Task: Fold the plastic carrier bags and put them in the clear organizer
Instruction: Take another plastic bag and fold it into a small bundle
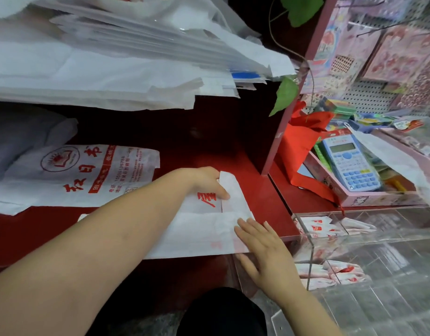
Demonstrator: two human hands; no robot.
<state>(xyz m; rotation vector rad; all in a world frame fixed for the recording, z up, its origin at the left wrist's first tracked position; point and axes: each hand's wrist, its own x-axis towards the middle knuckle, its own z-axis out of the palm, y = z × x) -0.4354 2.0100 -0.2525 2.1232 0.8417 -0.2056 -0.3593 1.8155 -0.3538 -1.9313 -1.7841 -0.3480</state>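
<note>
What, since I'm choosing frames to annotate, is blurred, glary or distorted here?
Head view: blur smears the stack of bags up top; glare streaks the clear organizer; the wide lens tilts the pink shelf post; the left hand, right hand and the bag they fold are fairly sharp.

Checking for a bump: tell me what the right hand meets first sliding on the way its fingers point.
Probably the folded flap of the carrier bag, just ahead of the right hand; the left hand pinches it beyond.
</note>
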